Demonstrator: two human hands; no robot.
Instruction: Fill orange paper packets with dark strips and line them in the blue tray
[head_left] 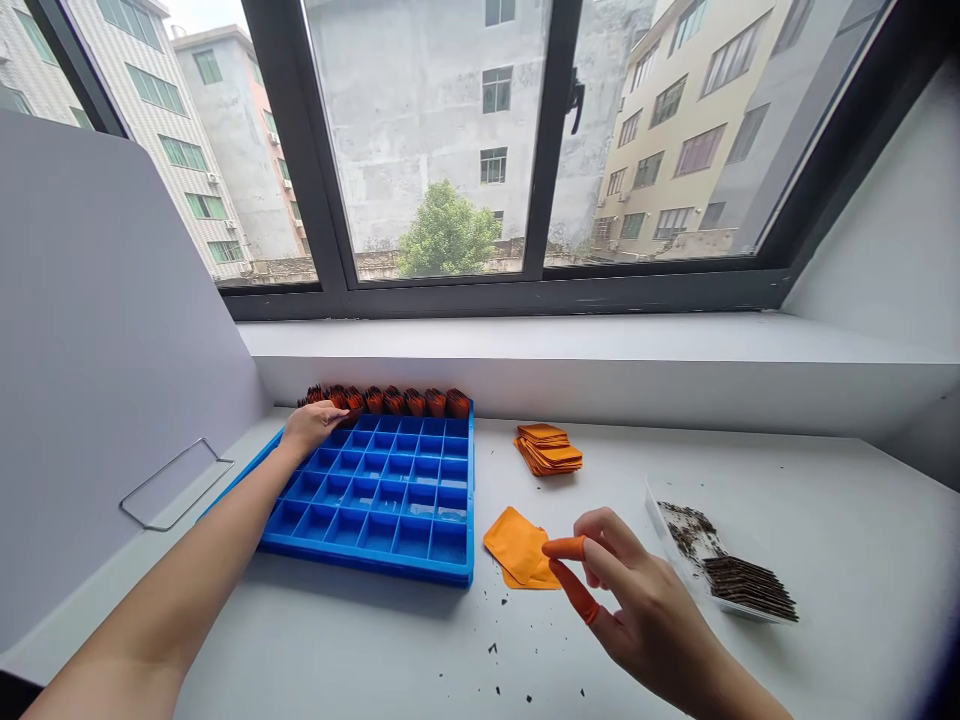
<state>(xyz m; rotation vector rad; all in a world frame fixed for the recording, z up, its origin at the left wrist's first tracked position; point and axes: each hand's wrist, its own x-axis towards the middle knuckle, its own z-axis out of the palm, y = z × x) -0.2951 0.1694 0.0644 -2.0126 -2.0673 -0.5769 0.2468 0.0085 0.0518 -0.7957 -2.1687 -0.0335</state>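
My left hand (313,428) reaches over the back left of a blue compartment tray (472,500). Its fingers are drawn together by the dark orange-and-black packets (394,401) standing in the back row; what sits at the fingertips is hidden. Orange finger covers show on the thumb and index finger of my right hand (622,585). Those two fingertips are slightly apart, with nothing seen between them, just over the right edge of a few flat orange pouches (517,545) on the white table. The tray's front compartments hold no packets.
A stack of orange pouches (547,450) lies behind the loose ones. On the right, a clear plastic tray (660,530) carries thin dark sheets (750,588) and crumbs. Dark bits dot the table (390,650). A wire frame (176,485) stands left; a window sill (600,338) runs behind.
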